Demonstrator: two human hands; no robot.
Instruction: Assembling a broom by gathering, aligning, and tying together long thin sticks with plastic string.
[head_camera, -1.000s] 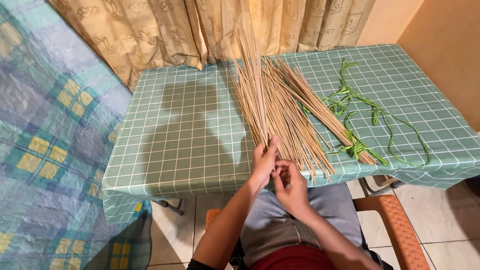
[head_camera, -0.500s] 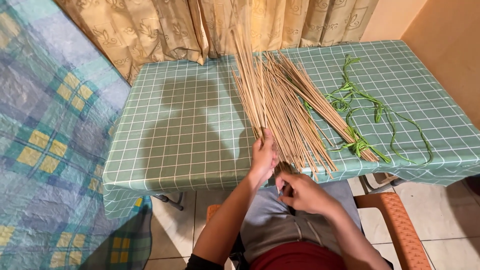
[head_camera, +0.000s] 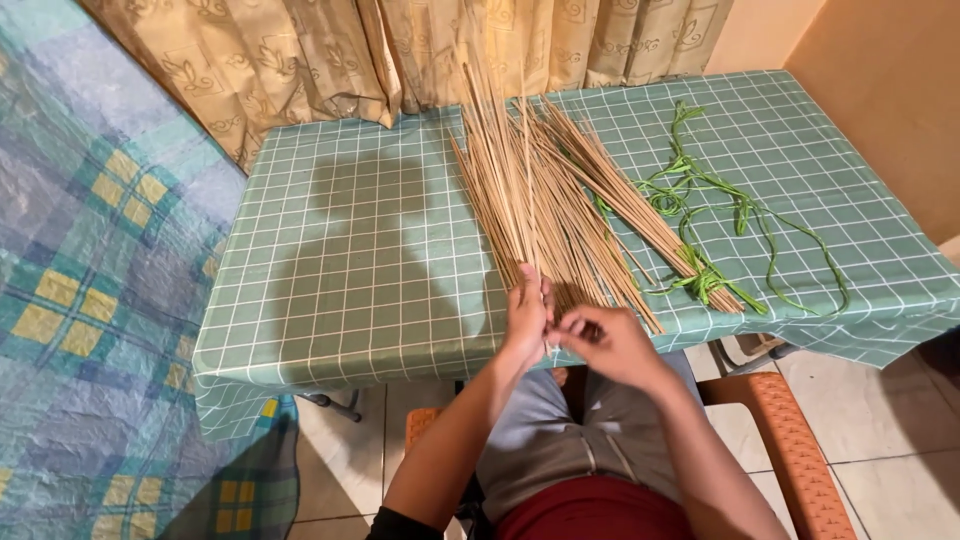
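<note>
1. Bedding (head_camera: 90, 300) in blue, teal and yellow plaid fills the room's left side, just beside the table's left edge.
2. Green checked cloth covers the table (head_camera: 340, 300); its left half carries only a person's shadow, and tan curtains (head_camera: 300, 60) hang behind the far edge.
3. Near the middle of the front edge, the left hand (head_camera: 525, 315) lies flat, fingers extended, pressing on the near ends of the thin tan sticks (head_camera: 530, 190), which fan away toward the far edge.
4. Half a second ago the right hand (head_camera: 605, 340) sat lower, off the front edge; now it has come up just beside the left one, fingers curled narrowly, pinching at the stick ends. Exactly how many sticks it holds I cannot tell.
5. That shift suggests a stick is being singled out from the bundle.
6. Right of the sticks, green leaf strips (head_camera: 720, 210) trail loosely toward the right edge.
7. An orange chair (head_camera: 790, 440) shows below the front right corner.
</note>
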